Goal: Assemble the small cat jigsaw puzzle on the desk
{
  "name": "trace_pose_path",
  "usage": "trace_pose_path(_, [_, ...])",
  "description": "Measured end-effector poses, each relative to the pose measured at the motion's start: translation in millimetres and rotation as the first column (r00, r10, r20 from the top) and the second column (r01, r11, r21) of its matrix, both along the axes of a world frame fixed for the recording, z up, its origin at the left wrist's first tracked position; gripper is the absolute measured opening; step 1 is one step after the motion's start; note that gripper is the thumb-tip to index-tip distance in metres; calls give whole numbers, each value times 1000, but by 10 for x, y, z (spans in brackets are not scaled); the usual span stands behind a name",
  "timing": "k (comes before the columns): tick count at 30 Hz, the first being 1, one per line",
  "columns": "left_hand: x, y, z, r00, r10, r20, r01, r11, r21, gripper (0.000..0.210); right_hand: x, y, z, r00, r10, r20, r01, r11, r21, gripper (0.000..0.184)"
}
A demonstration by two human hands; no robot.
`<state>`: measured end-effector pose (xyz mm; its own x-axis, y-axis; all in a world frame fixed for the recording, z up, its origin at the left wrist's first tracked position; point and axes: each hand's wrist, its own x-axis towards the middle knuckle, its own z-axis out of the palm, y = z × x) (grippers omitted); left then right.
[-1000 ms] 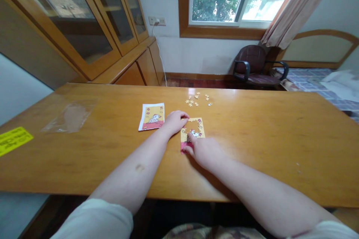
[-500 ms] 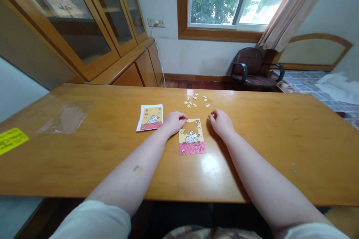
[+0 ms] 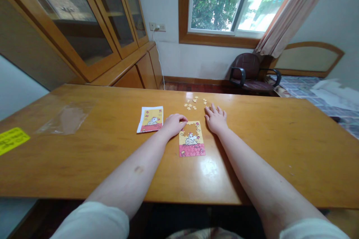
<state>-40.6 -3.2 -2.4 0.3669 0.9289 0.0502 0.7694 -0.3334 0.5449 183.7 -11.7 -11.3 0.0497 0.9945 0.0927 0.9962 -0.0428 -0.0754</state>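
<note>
A partly assembled jigsaw puzzle [image 3: 192, 150] lies on the table, showing a white cartoon animal on yellow and pink, with a gap in its upper part. My left hand [image 3: 174, 124] is closed, its curled fingertips on the puzzle's upper left corner. To the right of the puzzle, my right hand [image 3: 217, 119] reaches forward with fingers spread, fingertips down by the loose pieces. The single piece that lay there is mostly covered by these fingers. Several loose puzzle pieces [image 3: 194, 101] are scattered beyond the puzzle.
A printed reference picture [image 3: 152, 116] lies left of the puzzle. Farther left are a clear plastic bag [image 3: 68, 118] and a yellow label [image 3: 13, 140] on the wooden table [image 3: 112, 145]. Behind the table stand a glass-doored cabinet [image 3: 123, 54] and an office chair [image 3: 248, 68].
My right hand has moved forward and slightly left, and its fingers have spread over the nearby loose piece. My left hand stays at the puzzle's corner. The view has tilted slightly.
</note>
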Motion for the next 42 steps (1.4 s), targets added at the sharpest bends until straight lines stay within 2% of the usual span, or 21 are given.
trace_pose_path(4, [-1, 5, -15, 1000, 4, 1, -4, 1000, -4, 23, 22, -69, 58, 1000, 30, 0, -30, 999, -33, 45])
trace_pose_path(10, [5, 5, -2, 1000, 1, -11, -1, 1000, -7, 23, 34, -348, 231, 996, 71, 60, -67, 995, -73, 37])
trace_pose_path(14, [6, 3, 2, 1000, 7, -2, -7, 1000, -20, 22, 94, -434, 229, 998, 66, 1, -66, 995, -76, 33])
trace_pose_path(22, [9, -5, 10, 1000, 6, -16, -6, 1000, -16, 22, 148, -381, 245, 997, 57, -59, -65, 989, -136, 27])
trace_pose_path(26, [5, 2, -2, 1000, 4, -13, -4, 1000, -13, 23, 118, -384, 235, 990, 42, -131, -58, 990, -126, 20])
trace_pose_path(30, [0, 17, -23, 1000, 1, -18, -1, 1000, 1, 23, 49, -469, 231, 928, 106, -356, -139, 988, -69, 11])
trace_pose_path(35, [-5, 35, -42, 999, -13, -30, 13, 1000, 16, 24, -134, -616, 286, 758, 192, -623, -290, 955, -58, 12])
trace_pose_path(38, [-6, 41, -52, 999, -17, -29, 18, 1000, 21, 24, -246, -659, 304, 726, 200, -658, -353, 930, -107, 12])
trace_pose_path(42, [-5, 48, -62, 999, -13, -32, 14, 1000, 24, 24, -320, -644, 276, 748, 214, -629, -379, 915, -139, 10])
